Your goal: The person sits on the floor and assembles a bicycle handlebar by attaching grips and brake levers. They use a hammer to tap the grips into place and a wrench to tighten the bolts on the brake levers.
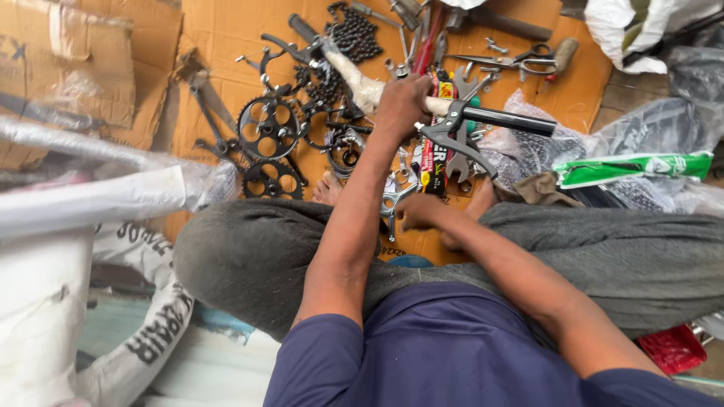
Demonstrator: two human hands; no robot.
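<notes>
The left hand (402,104) grips a handlebar (483,114) with a black grip and brake lever. The right hand (419,212) rests closed near a metal part (394,197), above cardboard (226,30) strewn with sprockets (268,126) and wrenches.

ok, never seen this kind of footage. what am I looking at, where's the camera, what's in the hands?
There is no machine here: a person works with two bare hands. The single camera sits on their head and looks down, so you see their own arms, blue shirt and grey trousers; they sit cross-legged on the ground.

The left hand grips a handlebar with a black grip and a brake lever, its far end wrapped in pale plastic. The right hand, low by the knees, rests by a small metal part; whether it grips it I cannot tell.

On the flattened cardboard lie bicycle parts and tools: toothed chainrings, a chain, spanners and scissors. A green packet lies to the right.
</notes>
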